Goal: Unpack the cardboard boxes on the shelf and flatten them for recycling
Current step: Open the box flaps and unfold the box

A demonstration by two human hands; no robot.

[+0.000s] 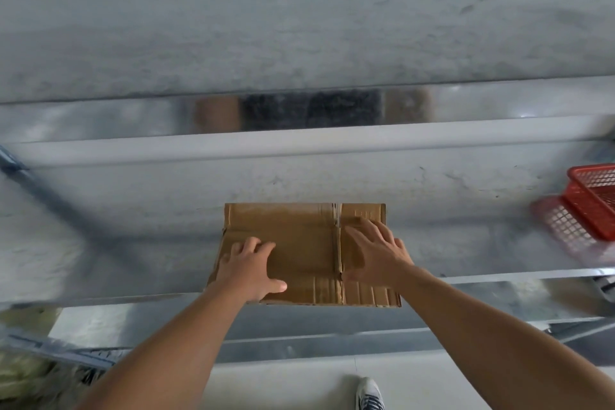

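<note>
Left hand [254, 268], right hand [377, 255], fingers [357, 233] spread, press one flattened box [303, 243] on shelf [133, 210].

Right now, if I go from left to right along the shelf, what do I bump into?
left hand, right hand, red basket. Both hands press on the flat cardboard, so it is left out.

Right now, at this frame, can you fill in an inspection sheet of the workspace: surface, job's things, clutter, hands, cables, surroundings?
Surface: grey metal shelf, scuffed; the picture is motion-blurred.
Job's things: flattened cardboard box lies flat on the shelf, with its near edge just past the shelf front.
Clutter: red mesh basket at the shelf's right end, blurred.
Hands: left hand and right hand both press on the cardboard, fingers spread.
Cables: nothing seen.
Surroundings: pale floor below, with a shoe.
</note>
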